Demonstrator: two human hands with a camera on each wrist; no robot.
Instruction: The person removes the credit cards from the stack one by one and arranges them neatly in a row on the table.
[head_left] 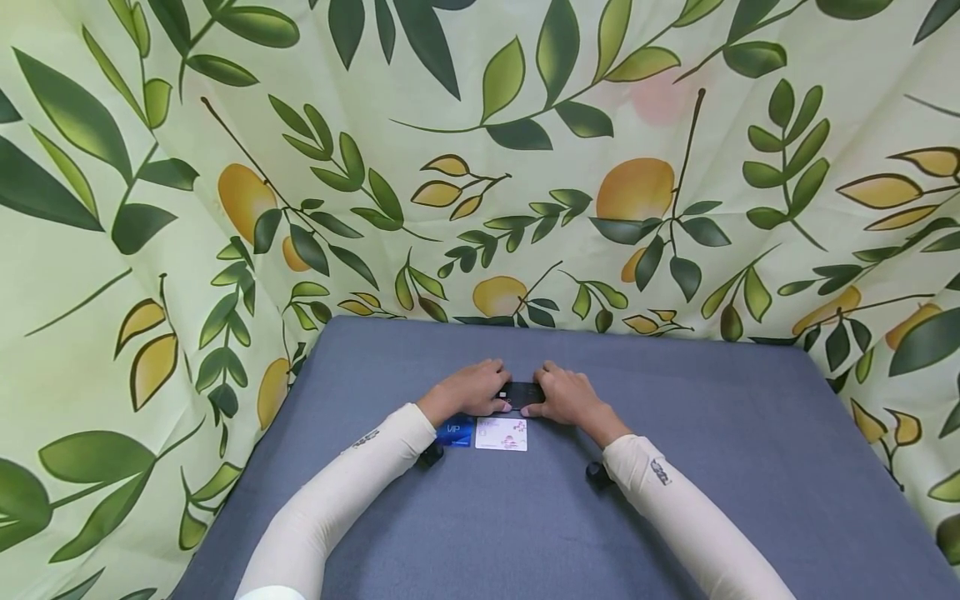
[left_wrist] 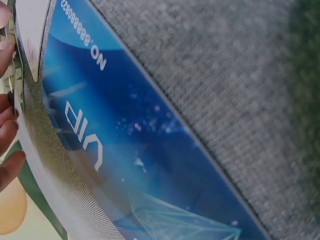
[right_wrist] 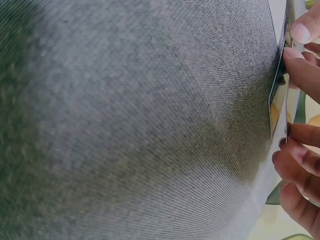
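Observation:
Between my two hands is a black card (head_left: 522, 395) with a small pale chip near its left end. My left hand (head_left: 474, 390) pinches the left end, thumb at the near edge and fingers at the far edge. On the other end my right hand (head_left: 567, 397) grips it the same way. In the right wrist view the fingers (right_wrist: 305, 140) hold a thin card edge (right_wrist: 287, 112) close over the cloth. Just nearer lie a blue VIP card (head_left: 455, 432), partly hidden by the left wrist, and a white card (head_left: 501, 434) with pink flowers.
Grey cloth (head_left: 510, 525) covers the table. A leaf-and-fruit patterned curtain (head_left: 480, 250) hangs behind and to the sides. Small black objects (head_left: 597, 475) sit at the wrists. White sleeves (head_left: 360, 483) cover both forearms.

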